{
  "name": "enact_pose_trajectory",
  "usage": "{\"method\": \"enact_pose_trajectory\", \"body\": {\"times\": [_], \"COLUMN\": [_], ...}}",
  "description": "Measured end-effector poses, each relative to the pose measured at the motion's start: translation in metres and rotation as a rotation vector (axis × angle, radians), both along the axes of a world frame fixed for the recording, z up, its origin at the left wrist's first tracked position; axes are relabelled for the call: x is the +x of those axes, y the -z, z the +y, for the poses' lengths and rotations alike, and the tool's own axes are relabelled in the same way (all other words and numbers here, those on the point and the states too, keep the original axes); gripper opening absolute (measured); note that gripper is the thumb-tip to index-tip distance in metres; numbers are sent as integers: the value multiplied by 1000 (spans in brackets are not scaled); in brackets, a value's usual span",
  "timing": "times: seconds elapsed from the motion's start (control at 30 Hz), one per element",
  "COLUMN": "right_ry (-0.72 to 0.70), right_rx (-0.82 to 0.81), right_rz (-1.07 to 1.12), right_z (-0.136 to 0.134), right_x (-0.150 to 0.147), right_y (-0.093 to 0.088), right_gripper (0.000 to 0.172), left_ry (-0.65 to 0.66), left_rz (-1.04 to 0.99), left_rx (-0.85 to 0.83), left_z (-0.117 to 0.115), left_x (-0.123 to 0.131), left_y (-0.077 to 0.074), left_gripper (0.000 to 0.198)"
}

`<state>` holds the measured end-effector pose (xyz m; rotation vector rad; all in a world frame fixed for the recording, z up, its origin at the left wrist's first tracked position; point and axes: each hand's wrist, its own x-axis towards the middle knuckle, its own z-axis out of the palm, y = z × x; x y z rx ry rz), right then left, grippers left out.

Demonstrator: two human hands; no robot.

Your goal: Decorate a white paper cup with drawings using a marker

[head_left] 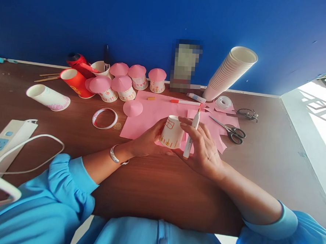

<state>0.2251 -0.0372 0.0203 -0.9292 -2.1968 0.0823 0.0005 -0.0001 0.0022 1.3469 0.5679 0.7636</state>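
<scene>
One tapered paper cup (pixel 170 134), red window (pixel 170 124) inked on, is resting in the left hand (pixel 147 141), fingers curling round it, above the wood-grain worktop (pixel 158 195); the right hand (pixel 206 156) is pinching an uncapped marker (pixel 191 138), print illegible. Beyond, pink paper (pixel 148 117) is lying flat; cone-roofed cups (pixel 156 85) and a ribbed cup stack (pixel 229 74) are standing.

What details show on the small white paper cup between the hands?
The white tapered cup looks like paper, narrow end up, before the pink paper sheet. A red window-like grid is drawn near its top; yellow and reddish marks line its wider lower edge. The bare left hand holds its left; the bare right hand touches its right.
</scene>
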Motion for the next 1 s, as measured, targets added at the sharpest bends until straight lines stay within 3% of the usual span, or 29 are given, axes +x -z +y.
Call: {"method": "enact_pose_trajectory", "body": {"times": [0.17,0.37,0.43,0.57,1.0], "right_ry": [-72,-86,-110,-128,-132], "right_rx": [26,164,146,46,4], "right_rz": [81,197,168,176,188], "right_z": [-2,-12,-16,-20,-19], "right_x": [3,9,7,1,-5], "right_y": [-5,-26,-31,-33,-28], "right_gripper": [75,42,38,14,14], "left_ry": [-40,-72,-64,-70,-82], "left_rz": [73,25,30,42,80], "left_rx": [-48,-88,-81,-72,-90], "left_z": [0,5,5,4,4], "left_x": [-5,-12,-11,-10,-8], "left_y": [3,6,4,-1,-5], "left_gripper": [86,75,71,69,74]}}
